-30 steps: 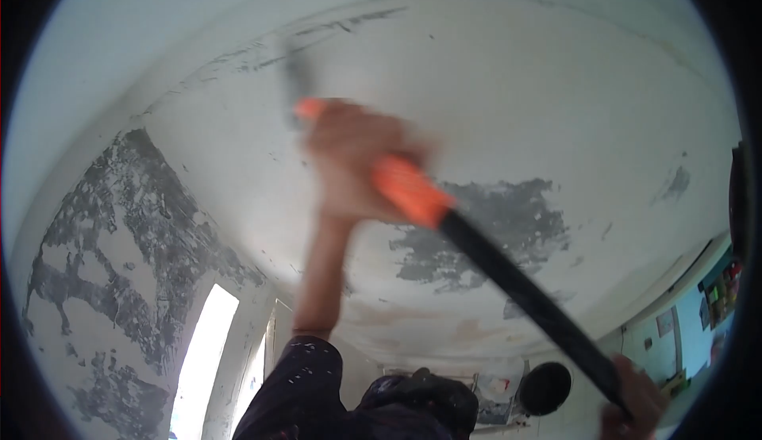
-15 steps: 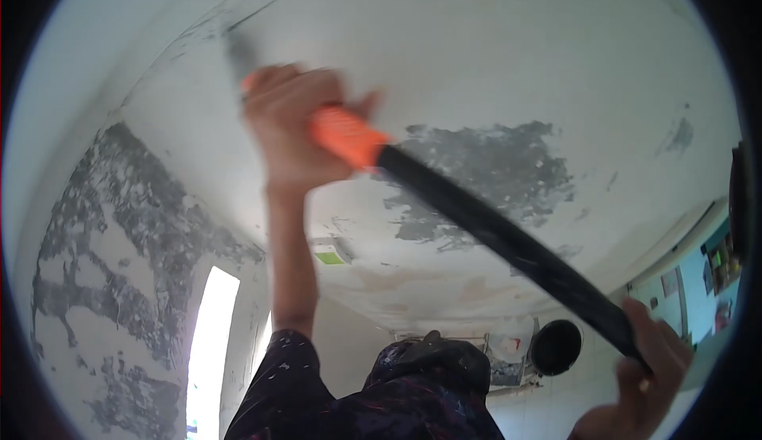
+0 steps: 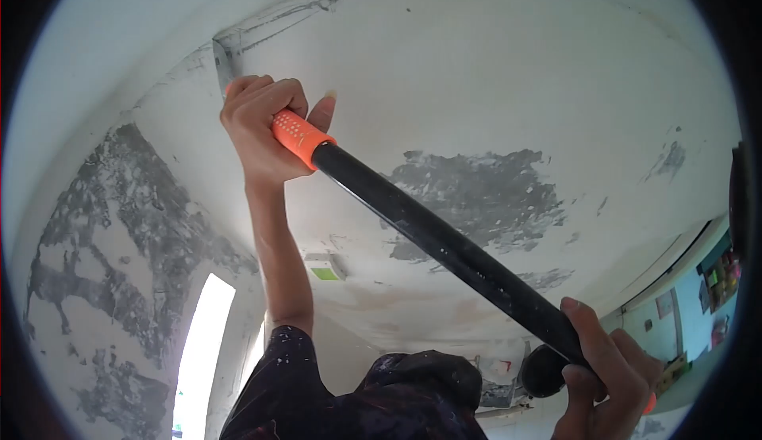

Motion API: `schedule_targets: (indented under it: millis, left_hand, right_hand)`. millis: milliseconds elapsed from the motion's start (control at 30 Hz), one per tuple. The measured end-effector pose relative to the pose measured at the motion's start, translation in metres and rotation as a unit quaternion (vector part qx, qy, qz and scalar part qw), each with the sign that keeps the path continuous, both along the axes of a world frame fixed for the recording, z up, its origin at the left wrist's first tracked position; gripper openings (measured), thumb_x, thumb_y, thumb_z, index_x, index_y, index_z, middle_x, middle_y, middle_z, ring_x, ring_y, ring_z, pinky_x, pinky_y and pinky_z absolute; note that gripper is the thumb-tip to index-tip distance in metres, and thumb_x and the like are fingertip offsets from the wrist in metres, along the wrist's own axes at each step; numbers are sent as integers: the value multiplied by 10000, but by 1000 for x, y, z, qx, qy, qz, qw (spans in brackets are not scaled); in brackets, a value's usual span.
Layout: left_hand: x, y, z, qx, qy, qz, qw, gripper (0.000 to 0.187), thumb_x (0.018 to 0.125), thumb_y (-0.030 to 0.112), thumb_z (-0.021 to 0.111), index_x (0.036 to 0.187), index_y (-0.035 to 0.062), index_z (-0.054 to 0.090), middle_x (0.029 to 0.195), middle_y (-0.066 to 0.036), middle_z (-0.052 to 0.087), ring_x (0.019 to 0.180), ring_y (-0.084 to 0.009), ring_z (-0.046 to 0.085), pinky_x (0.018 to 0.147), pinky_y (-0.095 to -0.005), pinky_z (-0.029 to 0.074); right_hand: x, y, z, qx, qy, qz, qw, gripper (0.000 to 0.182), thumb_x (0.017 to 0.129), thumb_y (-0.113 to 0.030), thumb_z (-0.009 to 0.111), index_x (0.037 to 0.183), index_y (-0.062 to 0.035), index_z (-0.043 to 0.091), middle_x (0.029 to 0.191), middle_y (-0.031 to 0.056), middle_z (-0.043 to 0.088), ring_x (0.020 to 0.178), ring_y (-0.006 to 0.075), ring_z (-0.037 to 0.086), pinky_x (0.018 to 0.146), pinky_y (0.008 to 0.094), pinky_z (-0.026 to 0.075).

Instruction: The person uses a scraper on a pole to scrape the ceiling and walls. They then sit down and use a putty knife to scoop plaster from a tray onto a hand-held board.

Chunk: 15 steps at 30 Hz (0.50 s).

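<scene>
A long-handled scraper (image 3: 444,234) runs diagonally across the view, with a black shaft and an orange grip near its head. Its metal blade (image 3: 223,59) meets the white plastered surface (image 3: 492,67) at the upper left, beside dark scrape lines. My left hand (image 3: 262,126) is closed around the orange grip close to the blade, thumb sticking out to the right. Lower right, my right hand (image 3: 611,368) grips the far end of the black shaft, where a bit of orange shows by the fingers. Part of the blade is hidden behind my left hand.
A large grey bare patch (image 3: 484,198) marks the white surface. The wall at left (image 3: 119,226) is flaked grey and white, beside a bright window (image 3: 205,345). A black round container (image 3: 542,371) sits behind my right hand; shelves with items (image 3: 721,273) stand far right.
The scraper has shifted left and down, its shaft end moving left with my right hand. Both hands stay closed on it. More dark scrape lines show clearly near the blade.
</scene>
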<state>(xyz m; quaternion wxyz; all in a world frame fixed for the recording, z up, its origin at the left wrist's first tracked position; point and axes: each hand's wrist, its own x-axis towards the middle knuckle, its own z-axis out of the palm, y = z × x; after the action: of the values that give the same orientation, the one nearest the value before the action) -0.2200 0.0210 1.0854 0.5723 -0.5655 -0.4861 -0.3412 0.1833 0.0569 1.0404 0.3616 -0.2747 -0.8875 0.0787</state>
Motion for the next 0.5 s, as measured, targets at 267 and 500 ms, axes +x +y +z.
schedule_targets:
  millis: [267, 500]
  left_hand:
    - [67, 37, -10, -61, -9, -75, 995, 393, 603, 229, 788, 526, 149, 411, 461, 14, 369, 443, -194, 371, 576, -320, 308]
    - [105, 67, -9, -69, -28, -135, 988, 266, 609, 218, 739, 548, 163, 486, 479, 38, 451, 458, -173, 438, 602, -323, 350]
  right_hand:
    - [70, -2, -7, -78, -13, -5, 997, 473, 1042, -312, 544, 1363, 32, 598, 972, 186, 722, 634, 171, 595, 530, 281, 416]
    - [107, -3, -3, -101, -20, -66, 993, 453, 1021, -232, 523, 1348, 74, 589, 1015, 202, 725, 803, 213, 667, 697, 318, 503]
